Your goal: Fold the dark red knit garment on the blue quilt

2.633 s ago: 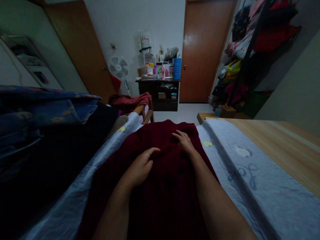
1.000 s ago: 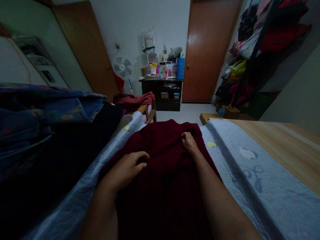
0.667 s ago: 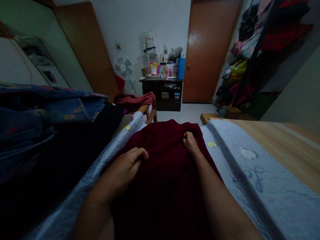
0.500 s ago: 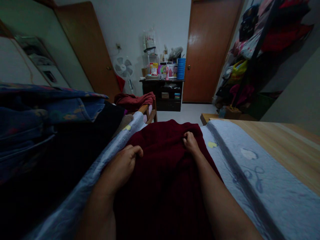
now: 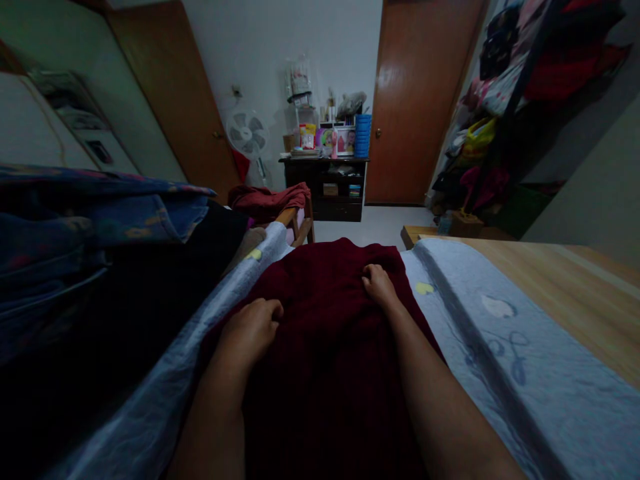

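A dark red cloth (image 5: 320, 347) lies spread out in the middle, between the 2 arms. It sits on a pale gray quilted sheet (image 5: 545, 347), and its far edge hangs by the end of the bed. It may be a piece of clothing, but I cannot tell which kind.

The left hand (image 5: 253, 327) rests at the left part of the cloth. Its fingers are curled, with the thumb close by. The right hand (image 5: 380, 285) is farther away, near the far right edge of the cloth. Its fingers bend down onto the cloth. I cannot tell if either hand pinches it, because the fingertips do not show well.

Compared with 0.5 seconds ago, the left hand is a little nearer, and the right hand looks less tightly curled. The folds between the hands look softer too. This seems to mean the cloth is pulled less hard now, while both hands stay at it.

On the right, the sheet has 1 yellow heart (image 5: 424, 288), and pale wood (image 5: 575, 273) shows past its edge. On the left is a heap with flowery denim (image 5: 135, 223) on top of black cloth (image 5: 165, 300). A white fan (image 5: 247, 135) stands far off.
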Demonstrator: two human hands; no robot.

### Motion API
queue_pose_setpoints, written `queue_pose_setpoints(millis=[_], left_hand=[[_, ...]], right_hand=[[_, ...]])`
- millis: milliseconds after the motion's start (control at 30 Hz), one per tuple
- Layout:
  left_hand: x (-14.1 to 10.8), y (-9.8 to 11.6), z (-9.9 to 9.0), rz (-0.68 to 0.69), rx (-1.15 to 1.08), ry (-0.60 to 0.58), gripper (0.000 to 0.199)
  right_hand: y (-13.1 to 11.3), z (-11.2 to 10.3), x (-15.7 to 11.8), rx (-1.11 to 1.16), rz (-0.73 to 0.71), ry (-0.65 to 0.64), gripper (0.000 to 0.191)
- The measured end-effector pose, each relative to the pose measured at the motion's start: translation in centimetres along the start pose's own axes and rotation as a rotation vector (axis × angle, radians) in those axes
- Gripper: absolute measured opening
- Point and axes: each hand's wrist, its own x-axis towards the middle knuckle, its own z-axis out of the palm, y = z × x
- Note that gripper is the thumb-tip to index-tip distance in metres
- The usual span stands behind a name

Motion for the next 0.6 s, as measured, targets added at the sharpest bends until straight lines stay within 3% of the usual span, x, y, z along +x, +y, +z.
queue_pose_setpoints(millis=[133,233,300,400,500,600], left_hand=[[-2.8,5.2,-1.9,0.172,-0.202,-0.059,0.008],[-4.2,9.0,-0.5,0.329,-0.263,-0.241,0.001],[-4.3,10.3,1.2,0.367,-0.177,-0.314,0.004],[-3.0,9.6,3.1,0.32,-0.08,-0.239,0.026],[-1.1,7.1,3.9,0.233,-0.071,-0.113,0.044],[0.5,5.1,5.0,0.172,-0.095,-0.137,0.061]], right_hand=[[0.0,0.0,0.0,-0.031,-0.014,0.001,0.014],[0.1,0.1,0.0,-0.041,-0.022,-0.004,0.015],[0.2,0.1,0.0,-0.044,-0.02,-0.004,0.016],[0.2,0.1,0.0,-0.036,-0.023,0.002,0.016],[0.2,0.1,0.0,-0.025,-0.021,0.002,0.015],[0.0,-0.1,0.0,-0.014,-0.007,-0.008,0.016]])
